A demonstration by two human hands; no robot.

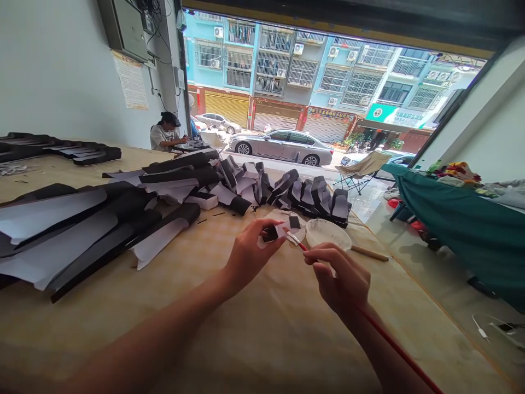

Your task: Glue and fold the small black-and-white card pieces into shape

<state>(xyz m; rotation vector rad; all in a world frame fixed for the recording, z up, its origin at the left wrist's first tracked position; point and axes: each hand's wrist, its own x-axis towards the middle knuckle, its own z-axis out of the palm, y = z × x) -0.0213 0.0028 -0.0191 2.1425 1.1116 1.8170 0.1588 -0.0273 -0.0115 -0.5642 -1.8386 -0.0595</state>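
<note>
Near the middle of the table, my left hand (253, 249) pinches a small black-and-white folded piece (282, 231), which looks like card or paper. My right hand (342, 276) is closed around a long red-handled paintbrush (302, 245); its handle runs back along my forearm. The brush tip meets the white face of the piece, or is very close to it. Just beyond my hands lies a shallow round white dish (328, 234), with a wooden stick (371, 253) beside its right edge. Another whitish flat item is partly hidden behind the piece.
Many black-and-white folded card pieces (98, 224) are heaped on the left of the table (229, 339), and smaller ones (318, 194) stand along its far edge. A person (164, 134) sits beyond. A folding chair (363, 169) and a green-covered table (459, 219) are to the right.
</note>
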